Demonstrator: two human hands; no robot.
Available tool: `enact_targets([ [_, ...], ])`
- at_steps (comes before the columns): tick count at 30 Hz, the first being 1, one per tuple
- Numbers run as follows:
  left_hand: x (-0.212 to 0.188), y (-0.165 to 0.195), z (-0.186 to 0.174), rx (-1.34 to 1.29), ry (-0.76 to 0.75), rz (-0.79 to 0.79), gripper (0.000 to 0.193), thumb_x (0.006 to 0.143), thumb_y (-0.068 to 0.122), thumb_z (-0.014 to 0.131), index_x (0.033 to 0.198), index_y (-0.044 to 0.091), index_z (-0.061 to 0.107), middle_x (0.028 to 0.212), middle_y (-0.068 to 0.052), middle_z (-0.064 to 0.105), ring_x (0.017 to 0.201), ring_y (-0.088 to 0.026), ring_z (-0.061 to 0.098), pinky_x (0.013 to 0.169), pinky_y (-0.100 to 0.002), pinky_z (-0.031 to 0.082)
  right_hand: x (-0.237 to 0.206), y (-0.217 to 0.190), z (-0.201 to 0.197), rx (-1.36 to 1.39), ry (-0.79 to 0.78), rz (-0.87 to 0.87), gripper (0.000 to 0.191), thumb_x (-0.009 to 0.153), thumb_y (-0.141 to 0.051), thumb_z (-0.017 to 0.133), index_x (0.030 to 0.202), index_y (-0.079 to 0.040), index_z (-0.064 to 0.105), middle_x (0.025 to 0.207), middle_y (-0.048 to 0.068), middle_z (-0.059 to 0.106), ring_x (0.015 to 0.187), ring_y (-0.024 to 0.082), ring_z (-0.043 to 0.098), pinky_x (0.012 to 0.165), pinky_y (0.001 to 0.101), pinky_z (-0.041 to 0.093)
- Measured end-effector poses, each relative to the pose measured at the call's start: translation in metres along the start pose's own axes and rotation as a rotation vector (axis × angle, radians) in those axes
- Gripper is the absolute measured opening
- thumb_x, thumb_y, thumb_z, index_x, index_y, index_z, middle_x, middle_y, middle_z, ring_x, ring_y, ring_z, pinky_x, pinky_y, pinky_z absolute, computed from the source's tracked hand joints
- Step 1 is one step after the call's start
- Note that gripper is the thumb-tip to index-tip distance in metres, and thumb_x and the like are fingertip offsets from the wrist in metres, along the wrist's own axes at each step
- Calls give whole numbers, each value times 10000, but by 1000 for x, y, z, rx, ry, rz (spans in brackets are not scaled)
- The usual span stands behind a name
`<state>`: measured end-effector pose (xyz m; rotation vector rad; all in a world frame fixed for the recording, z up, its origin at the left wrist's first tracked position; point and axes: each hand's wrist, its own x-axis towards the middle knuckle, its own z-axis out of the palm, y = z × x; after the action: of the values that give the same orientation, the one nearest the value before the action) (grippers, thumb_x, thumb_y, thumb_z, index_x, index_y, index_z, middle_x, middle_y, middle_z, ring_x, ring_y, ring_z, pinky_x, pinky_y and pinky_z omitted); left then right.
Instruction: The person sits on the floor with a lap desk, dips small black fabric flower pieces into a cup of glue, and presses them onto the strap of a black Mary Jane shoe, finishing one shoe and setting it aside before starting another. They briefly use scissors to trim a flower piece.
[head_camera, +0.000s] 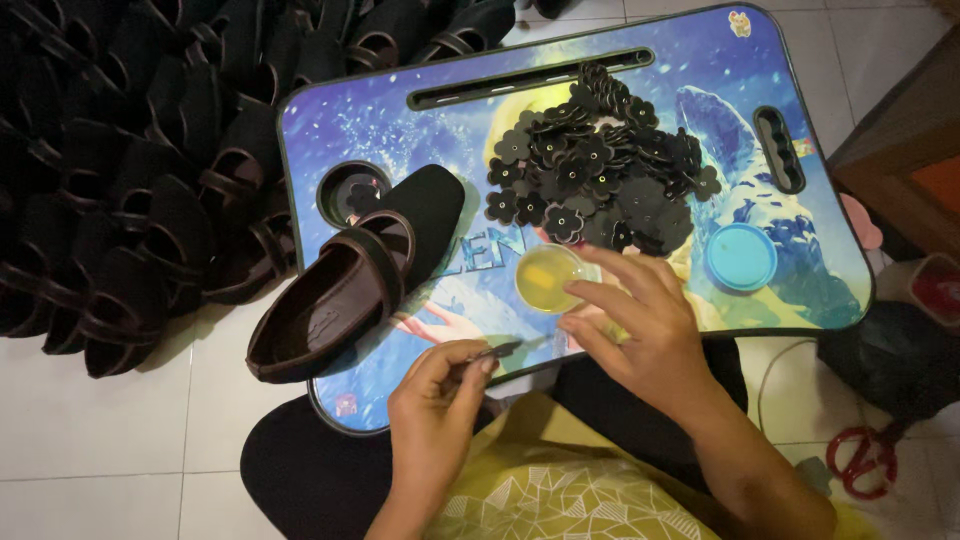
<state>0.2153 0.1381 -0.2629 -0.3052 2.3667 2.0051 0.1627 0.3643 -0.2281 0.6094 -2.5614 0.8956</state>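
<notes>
Left hand (435, 395), lower centre of frame: thumb and forefinger pinched shut on a thin dark stick-like applicator (500, 350), tip pointing right toward the small round clear container of yellowish liquid (548, 278).

Right hand (640, 325), centre-right: fingers curled loosely around right side of that container, fingertips touching its rim; grip partial, not fully closed. Container sits on tray centre, just below the flower heap.

Work surface: rectangular lap tray w/ blue-purple cartoon print and dark rim (330, 120), filling centre of frame, resting over person's lap.

On tray, left: dark brown moulded slip-on shoe w/ strap across instep (340, 295), lying diagonally, heel overhanging lower-left tray edge, toe toward tray centre. Round cup recess (352, 190) in tray just above shoe, upper left of tray; small dark item inside, type cannot tell.

Upper centre of tray: heap of flat black flower-shaped cut-outs (595, 165), overlapping, spread approx. from long slot at top edge down to container.

Right of tray: round blue plastic lid (741, 257), flat, apart from the heap and right hand.

Upper left of frame, on floor: large pile of matching dark shoes (130, 170), touching tray's left edge.

Lower right, on white tiled floor: red-handled scissors (862, 458), well apart from both hands.

Bottom centre: yellow patterned garment (560, 490) over lap.
</notes>
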Motion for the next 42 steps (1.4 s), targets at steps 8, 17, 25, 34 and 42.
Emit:
enact_targets([
  [8, 5, -11, -2, -186, -7, -73, 213, 915, 6, 700, 1124, 5, 739, 983, -50, 713, 854, -89, 712, 746, -229, 579, 10, 1, 23, -109, -56, -93, 453, 755, -320, 863, 1109, -63, 746, 1401, 195, 593, 1311, 408, 539, 1083, 495, 443],
  [17, 10, -8, -3, -182, 12, -232, 197, 914, 91, 719, 1084, 7, 773, 871, -29, 716, 705, -64, 611, 606, -241, 540, 11, -1, 26, -94, -29, -91, 426, 761, -305, 853, 1088, -52, 748, 1420, 219, 573, 1327, 429, 520, 1097, 506, 431],
  [25, 15, -12, 1, -375, -1, -156, 258, 936, 52, 693, 1181, -17, 736, 946, 1, 714, 799, -34, 621, 692, -197, 501, 2, -10, 23, -25, -28, -29, 299, 783, -253, 845, 952, -50, 705, 1426, 216, 576, 1343, 419, 524, 1125, 519, 424],
  [34, 10, 10, -2, -347, -18, -186, 413, 928, 66, 668, 1341, 61, 673, 969, 22, 709, 818, -19, 655, 671, -183, 525, -7, -31, 9, 207, -44, 25, 233, 815, -91, 725, 1048, -77, 729, 1423, 207, 588, 1340, 375, 554, 1153, 478, 404],
  [42, -4, 27, -2, -273, -44, -113, 423, 946, 55, 684, 1369, 61, 688, 914, 46, 683, 769, 8, 582, 687, -169, 527, -12, -56, 14, 70, 23, -143, 413, 785, -10, 694, 1181, -107, 756, 1409, 182, 586, 1324, 382, 545, 1123, 454, 451],
])
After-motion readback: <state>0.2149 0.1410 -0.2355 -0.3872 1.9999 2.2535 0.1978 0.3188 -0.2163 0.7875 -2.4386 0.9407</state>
